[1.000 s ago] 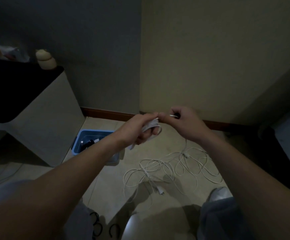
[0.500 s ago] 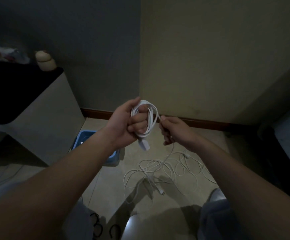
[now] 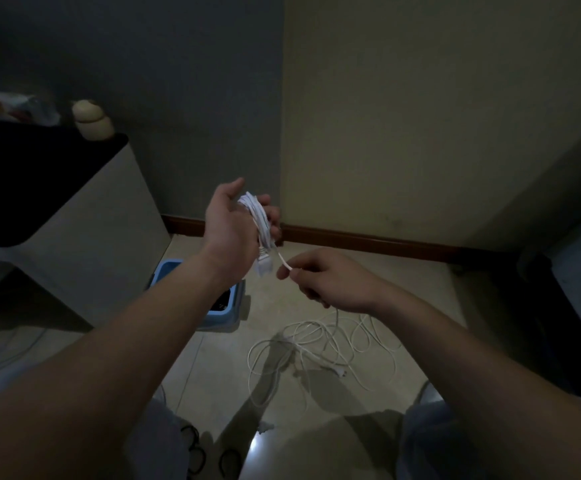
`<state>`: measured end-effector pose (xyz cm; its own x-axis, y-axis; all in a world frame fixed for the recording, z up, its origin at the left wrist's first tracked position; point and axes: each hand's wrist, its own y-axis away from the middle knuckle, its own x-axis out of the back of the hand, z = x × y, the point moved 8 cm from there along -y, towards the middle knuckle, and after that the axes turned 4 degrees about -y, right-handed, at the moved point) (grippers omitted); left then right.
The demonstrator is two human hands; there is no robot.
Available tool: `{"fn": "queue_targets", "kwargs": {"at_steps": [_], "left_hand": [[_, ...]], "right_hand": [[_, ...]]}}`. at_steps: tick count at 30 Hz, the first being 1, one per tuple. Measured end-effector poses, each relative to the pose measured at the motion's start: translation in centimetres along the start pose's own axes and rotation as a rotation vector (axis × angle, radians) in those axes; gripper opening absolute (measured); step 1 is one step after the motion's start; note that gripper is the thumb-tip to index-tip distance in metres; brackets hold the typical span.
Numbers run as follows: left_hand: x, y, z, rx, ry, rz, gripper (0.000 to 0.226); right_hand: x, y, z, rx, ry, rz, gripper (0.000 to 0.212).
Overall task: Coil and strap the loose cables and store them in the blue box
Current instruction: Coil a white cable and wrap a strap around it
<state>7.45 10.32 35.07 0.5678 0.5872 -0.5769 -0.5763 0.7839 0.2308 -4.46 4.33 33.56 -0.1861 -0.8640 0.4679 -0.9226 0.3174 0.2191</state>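
Observation:
My left hand (image 3: 231, 223) is raised in the middle of the view with a white cable coil (image 3: 259, 220) wound around its fingers; a white plug hangs from the coil's lower end. My right hand (image 3: 330, 280), lower and to the right, pinches the same cable where it leaves the coil. The rest of this white cable (image 3: 320, 344) lies in loose tangled loops on the floor below my right hand. The blue box (image 3: 225, 306) stands on the floor under my left forearm, mostly hidden, with dark items inside.
A white cabinet with a black top (image 3: 74, 216) stands at the left, with a small beige figure (image 3: 92, 120) on it. Walls meet in a corner ahead, with a brown skirting board (image 3: 368, 241). Dark furniture (image 3: 573, 299) fills the right side. My knees are at the bottom.
My left hand has turned and lifted with the coil, which now has more turns. My right hand has dropped lower and to the right, drawing the cable out from the coil.

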Motion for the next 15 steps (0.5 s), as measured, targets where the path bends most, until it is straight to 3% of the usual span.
{"fn": "queue_targets", "kwargs": {"at_steps": [5, 11, 15], "left_hand": [[-1.1, 0.6, -1.2, -0.006, -0.249, 0.023, 0.04], [-3.1, 1.4, -3.9, 0.074, -0.45, -0.105, 0.03], [-3.6, 2.1, -4.7, 0.087, -0.659, -0.21, 0.04]], "right_hand": [[0.3, 0.3, -0.9, 0.019, 0.09, -0.022, 0.023], [0.7, 0.6, -1.3, 0.079, 0.214, -0.051, 0.023], [2.3, 0.7, -1.5, 0.118, 0.238, 0.062, 0.02]]}}
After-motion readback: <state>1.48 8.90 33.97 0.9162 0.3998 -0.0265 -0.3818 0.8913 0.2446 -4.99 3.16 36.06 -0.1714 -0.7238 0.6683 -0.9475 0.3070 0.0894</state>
